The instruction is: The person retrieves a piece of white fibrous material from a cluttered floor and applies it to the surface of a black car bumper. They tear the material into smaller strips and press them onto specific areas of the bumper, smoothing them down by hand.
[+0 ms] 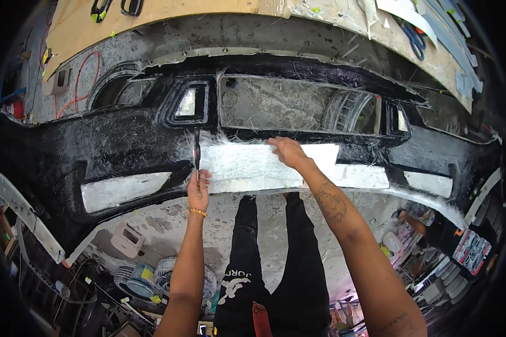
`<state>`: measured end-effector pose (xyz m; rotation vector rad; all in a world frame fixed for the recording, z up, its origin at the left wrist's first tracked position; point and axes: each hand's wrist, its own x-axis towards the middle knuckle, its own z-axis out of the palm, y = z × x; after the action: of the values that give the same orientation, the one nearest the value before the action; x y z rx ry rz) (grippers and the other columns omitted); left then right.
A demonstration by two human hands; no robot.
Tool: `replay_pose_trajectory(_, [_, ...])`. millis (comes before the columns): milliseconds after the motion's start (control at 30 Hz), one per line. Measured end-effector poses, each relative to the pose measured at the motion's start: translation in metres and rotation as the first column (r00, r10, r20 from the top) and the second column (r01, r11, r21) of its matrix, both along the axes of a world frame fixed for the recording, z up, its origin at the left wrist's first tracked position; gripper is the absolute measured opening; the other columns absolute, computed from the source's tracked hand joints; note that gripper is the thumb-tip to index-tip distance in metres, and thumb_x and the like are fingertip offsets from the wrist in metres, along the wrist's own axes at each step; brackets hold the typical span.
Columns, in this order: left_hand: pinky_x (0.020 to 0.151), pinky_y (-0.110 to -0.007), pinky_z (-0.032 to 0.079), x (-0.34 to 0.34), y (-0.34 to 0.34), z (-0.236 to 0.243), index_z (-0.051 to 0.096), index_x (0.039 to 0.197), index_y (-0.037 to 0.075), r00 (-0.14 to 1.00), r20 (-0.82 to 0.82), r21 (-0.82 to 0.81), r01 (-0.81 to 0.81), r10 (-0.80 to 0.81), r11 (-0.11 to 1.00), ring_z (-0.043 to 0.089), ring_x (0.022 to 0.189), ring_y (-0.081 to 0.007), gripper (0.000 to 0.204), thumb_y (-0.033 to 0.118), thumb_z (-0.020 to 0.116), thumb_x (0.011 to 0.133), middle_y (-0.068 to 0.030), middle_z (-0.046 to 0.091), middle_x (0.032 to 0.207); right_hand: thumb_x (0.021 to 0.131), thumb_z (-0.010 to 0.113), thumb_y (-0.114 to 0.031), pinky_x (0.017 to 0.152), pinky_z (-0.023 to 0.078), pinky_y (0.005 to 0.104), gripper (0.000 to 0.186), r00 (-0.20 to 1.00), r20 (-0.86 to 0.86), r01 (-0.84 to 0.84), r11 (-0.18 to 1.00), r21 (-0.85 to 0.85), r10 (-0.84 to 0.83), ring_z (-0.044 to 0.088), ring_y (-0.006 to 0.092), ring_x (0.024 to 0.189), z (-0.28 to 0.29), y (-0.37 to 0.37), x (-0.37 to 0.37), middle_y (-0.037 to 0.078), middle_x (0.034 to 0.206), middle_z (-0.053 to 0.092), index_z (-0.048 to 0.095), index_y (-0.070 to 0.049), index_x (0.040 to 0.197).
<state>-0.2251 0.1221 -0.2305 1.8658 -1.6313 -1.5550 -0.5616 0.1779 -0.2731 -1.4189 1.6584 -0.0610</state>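
A large black bumper-shaped part (118, 140), with loose pale fibres along its edges, stretches across in front of me. Over its lower middle lies a rectangular white sheet of fibreglass mat (253, 164). My left hand (198, 188) is closed at the sheet's left end around a slim black-and-red tool (197, 149), possibly scissors seen edge-on, which points away from me. At the sheet's far edge, my right hand (287, 153) pinches the mat with bent fingers. The right fingertips are partly hidden behind the hand.
Beyond the part stands a work board (208, 14) carrying scissors (415, 40) and white sheet scraps. Tyres (185, 275) and a beige plastic stool (128, 240) are on the floor at near left. Another person (469, 247) is at the right. A red hose (78, 100) lies far left.
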Motion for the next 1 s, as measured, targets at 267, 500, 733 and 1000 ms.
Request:
replay_pose_trajectory(267, [0.062,-0.025,0.048,0.0,0.016,0.022,0.059,0.105,0.0,0.989,-0.103,0.014,-0.101,0.102,0.995,0.06,0.07,-0.0113,0.03,0.026,0.044,0.104,-0.0066,0.067,0.085,0.088,0.062,-0.012,0.098,0.045,0.0452,0.046,0.97,0.203,-0.171,0.965,0.197,0.131,0.058,0.0368,0.114,0.067,-0.023,-0.021,0.018,0.121,0.064,0.055,-0.016,0.133])
replay_pose_trajectory(500, [0.059,-0.024,0.047,-0.002,0.001,0.081,0.058,0.105,0.001,0.972,-0.149,0.018,-0.179,0.18,0.984,0.057,0.065,-0.0097,0.025,0.022,0.044,0.104,-0.0062,0.067,0.085,0.087,0.063,-0.01,0.095,0.046,0.0453,0.046,0.966,0.167,-0.213,0.974,0.076,0.198,0.059,0.0368,0.112,0.239,-0.078,-0.081,0.018,0.118,0.065,0.054,-0.011,0.132])
replay_pose_trajectory(733, [0.059,-0.024,0.048,-0.013,-0.004,0.099,0.058,0.104,0.001,0.97,-0.113,0.007,-0.214,0.214,0.977,0.057,0.065,-0.0099,0.025,0.021,0.044,0.104,-0.005,0.067,0.085,0.09,0.065,-0.017,0.099,0.047,0.0385,0.045,0.936,0.245,-0.199,0.954,-0.223,0.252,0.059,0.034,0.117,0.355,-0.164,-0.146,0.02,0.127,0.061,0.054,0.001,0.13])
replay_pose_trajectory(1000, [0.064,-0.025,0.049,-0.017,0.05,0.101,0.06,0.103,0.003,0.98,-0.071,0.0,-0.187,0.186,0.982,0.058,0.069,-0.011,0.023,0.022,0.046,0.103,-0.0039,0.064,0.078,0.089,0.071,-0.025,0.093,0.047,0.0346,0.045,0.965,0.229,-0.062,0.961,-0.268,0.126,0.061,0.0259,0.107,0.345,-0.174,-0.161,0.017,0.118,0.065,0.058,0.002,0.123])
